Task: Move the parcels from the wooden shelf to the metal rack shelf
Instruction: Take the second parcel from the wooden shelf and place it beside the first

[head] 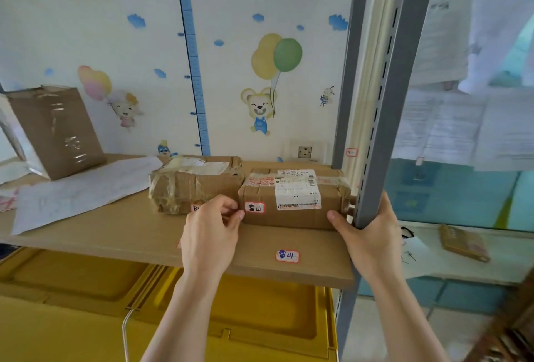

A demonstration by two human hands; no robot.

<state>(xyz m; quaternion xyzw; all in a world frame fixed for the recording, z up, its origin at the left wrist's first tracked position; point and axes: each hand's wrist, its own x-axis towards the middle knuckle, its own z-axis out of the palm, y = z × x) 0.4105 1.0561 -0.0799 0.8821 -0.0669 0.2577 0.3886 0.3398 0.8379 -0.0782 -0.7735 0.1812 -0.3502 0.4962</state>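
Hands first. Left hand (pixel 212 230) sits at the front-left corner of the near parcel (pixel 291 202), fingers curled, thumb and fingertips (pixel 238 214) pinching at that corner just by the small red-edged label (pixel 255 207). Right hand (pixel 367 234) is half open around the parcel's right end, thumb (pixel 336 218) on the front face, the other fingers going round behind the grey upright post (pixel 384 119) w/ slots, so can't tell how much of the box they actually grip. Parcel rests flat on the wooden shelf board (pixel 130 228), between both hands, white shipping label on top and front. Below the board, yellow crate lids (pixel 86 283), partly hidden by forearms. Second taped parcel (pixel 193 182) just left and behind, touching the first; its own label mostly covered by the left hand. Loose paper sheet (pixel 83 188) further left. Tilted taped carton (pixel 56 130) at back left, leaning near the wall. Papers at right blurred, unreadable.
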